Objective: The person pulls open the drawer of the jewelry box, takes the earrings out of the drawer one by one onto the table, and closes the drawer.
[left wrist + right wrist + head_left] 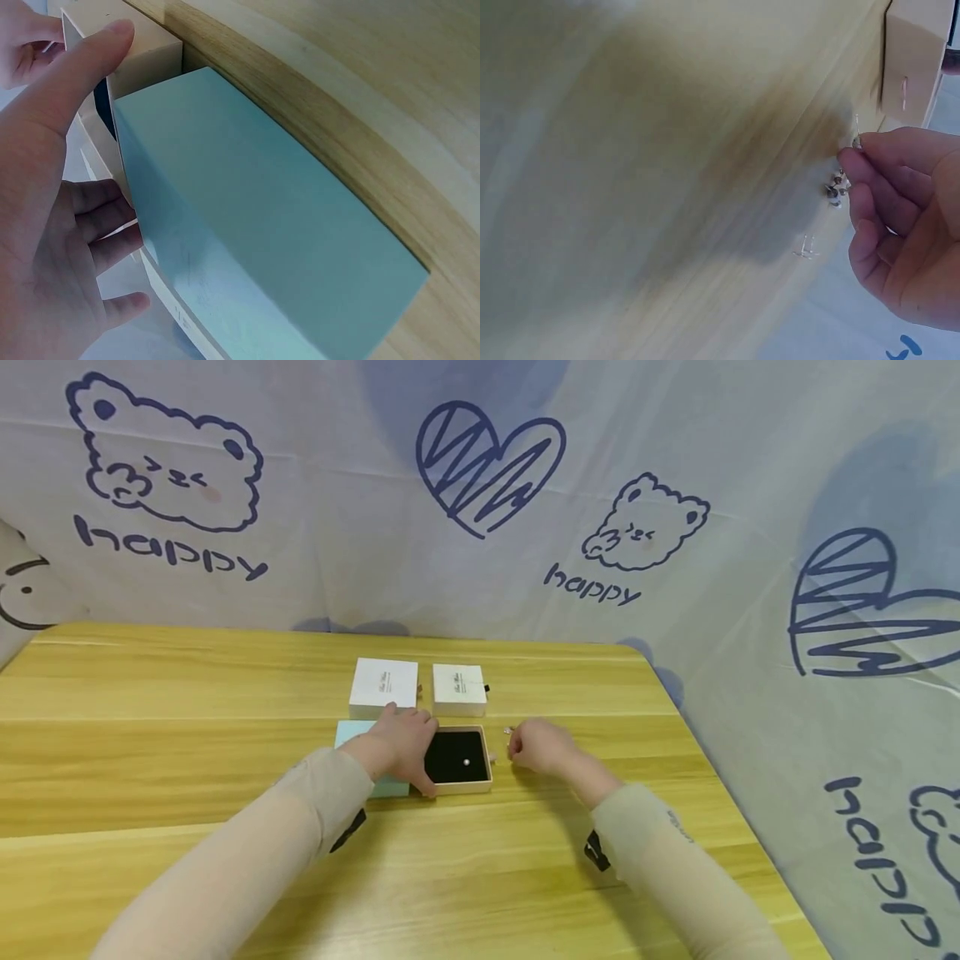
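My left hand [401, 739] grips the open cream drawer [463, 788] of a jewelry box, its thumb on the near side and fingers towards the far side. A black pad [450, 756] fills that drawer and carries one small pearl stud [467, 762]. Left of it, partly under my hand, is the light teal box cover [277, 202]. To the drawer's right, my right hand [542, 745] pinches a tiny earring [857, 141] with a thin upright post between thumb and fingertip. Beneath those fingers lies a small cluster of jewelry [836, 187] on the wood.
Two white lidded boxes, a larger one [384, 683] and a smaller one [459, 685], stand behind the drawer on the wooden table [187, 735]. Another thin metal piece [805, 249] lies beyond the jewelry cluster. A printed cloth [337, 527] hangs behind the table.
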Available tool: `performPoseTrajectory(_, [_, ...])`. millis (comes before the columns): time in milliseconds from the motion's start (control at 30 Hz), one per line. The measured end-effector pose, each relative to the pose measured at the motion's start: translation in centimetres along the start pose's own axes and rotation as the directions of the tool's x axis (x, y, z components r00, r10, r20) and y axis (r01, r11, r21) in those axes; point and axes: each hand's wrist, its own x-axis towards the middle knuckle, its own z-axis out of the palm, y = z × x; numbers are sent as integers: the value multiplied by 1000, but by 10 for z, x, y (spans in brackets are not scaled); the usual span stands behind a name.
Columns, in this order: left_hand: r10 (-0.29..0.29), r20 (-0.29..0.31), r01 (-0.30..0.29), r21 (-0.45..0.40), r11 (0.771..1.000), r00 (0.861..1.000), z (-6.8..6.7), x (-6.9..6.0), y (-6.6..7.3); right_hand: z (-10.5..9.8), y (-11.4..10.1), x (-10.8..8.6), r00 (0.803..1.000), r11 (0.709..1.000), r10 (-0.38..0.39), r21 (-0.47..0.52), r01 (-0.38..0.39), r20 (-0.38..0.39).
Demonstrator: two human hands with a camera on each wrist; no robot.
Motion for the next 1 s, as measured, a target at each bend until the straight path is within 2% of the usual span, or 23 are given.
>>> performPoseTrajectory(200, [1,-2,-1,-4,1000,1000,-1,0,0,1,1,3,1000,999,4,-52,-4,-10])
performPoseTrajectory(400, [-3,1,3,-3,1000,1000,-3,-1,0,-8,-12,5,994,995,-12,-99,1,-106])
performPoseTrajectory(500, [-5,2,5,-3,1000,1000,-3,-1,0,-12,-25,6,988,991,-93,-109,80,-120])
performPoseTrajectory(600, [-4,0,4,-6,1000,1000,-2,-1,0,-12,-37,7,977,976,-202,-102,194,-71])
performPoseTrajectory(767, [-2,-7,2,-11,1000,1000,0,0,0,-3,-48,8,933,918,-356,-170,358,44])
performPoseTrajectory(867, [-4,-8,4,-10,1000,1000,0,1,0,2,-51,8,915,884,-401,-241,401,53])
performPoseTrajectory(1000, [-6,-6,6,-14,1000,1000,0,1,0,6,-53,9,909,868,-415,-286,406,31])
